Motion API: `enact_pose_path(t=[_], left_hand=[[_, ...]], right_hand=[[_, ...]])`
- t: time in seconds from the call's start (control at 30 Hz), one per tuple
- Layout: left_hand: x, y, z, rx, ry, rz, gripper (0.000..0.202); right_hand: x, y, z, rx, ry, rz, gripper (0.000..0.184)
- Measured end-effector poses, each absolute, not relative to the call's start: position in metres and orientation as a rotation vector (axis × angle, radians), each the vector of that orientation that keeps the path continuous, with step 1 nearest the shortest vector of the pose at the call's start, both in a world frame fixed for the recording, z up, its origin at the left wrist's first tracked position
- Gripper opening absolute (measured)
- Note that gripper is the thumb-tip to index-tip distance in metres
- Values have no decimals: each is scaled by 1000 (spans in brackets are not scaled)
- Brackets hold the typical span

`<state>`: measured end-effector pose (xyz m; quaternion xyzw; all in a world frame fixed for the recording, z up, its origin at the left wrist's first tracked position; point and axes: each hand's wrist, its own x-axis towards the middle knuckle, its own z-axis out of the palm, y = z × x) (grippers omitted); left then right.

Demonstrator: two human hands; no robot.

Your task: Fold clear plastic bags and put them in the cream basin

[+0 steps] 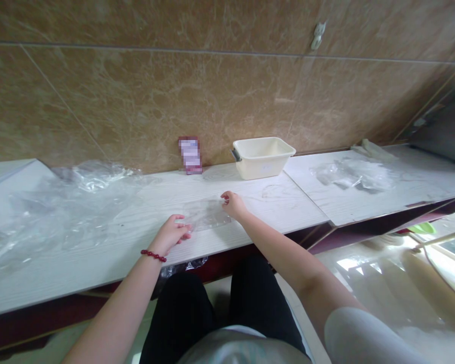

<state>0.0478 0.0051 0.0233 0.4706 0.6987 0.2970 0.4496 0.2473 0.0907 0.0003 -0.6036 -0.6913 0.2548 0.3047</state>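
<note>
A flat, clear plastic bag (208, 214) lies on the white wood-grain tabletop between my hands. My left hand (171, 233), with a red bead bracelet (153, 255) at its wrist, has its fingers curled at the bag's left edge. At the bag's upper right corner, the bent fingers of my right hand (233, 204) pinch the film. The clear film is hard to make out against the white surface.
Loose clear plastic bags (79, 207) spread over the left side. A cream plastic bin (263, 157) stands by the wall, right of a propped, blurred-out phone-like object (190, 155). More clear plastic bags (354, 173) lie at right, past a seam.
</note>
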Motion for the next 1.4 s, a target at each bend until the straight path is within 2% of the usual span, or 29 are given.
enact_pose_path(t=[0.37, 0.57, 0.63, 0.83, 1.4], left_hand=[[48, 0, 20, 1100, 1647, 720, 46], [48, 2, 20, 1158, 1686, 718, 48], [49, 0, 23, 1125, 1683, 734, 48], [53, -4, 30, 985, 1616, 784, 43], [54, 2, 35, 837, 1474, 837, 44]], right_hand=[[247, 92, -3, -1596, -1827, 670, 31], [257, 79, 15, -1664, -1735, 653, 24], [266, 69, 21, -1715, -1691, 754, 21], [278, 42, 21, -1644, -1538, 1371, 24], [260, 31, 28, -1610, -1506, 1415, 29]])
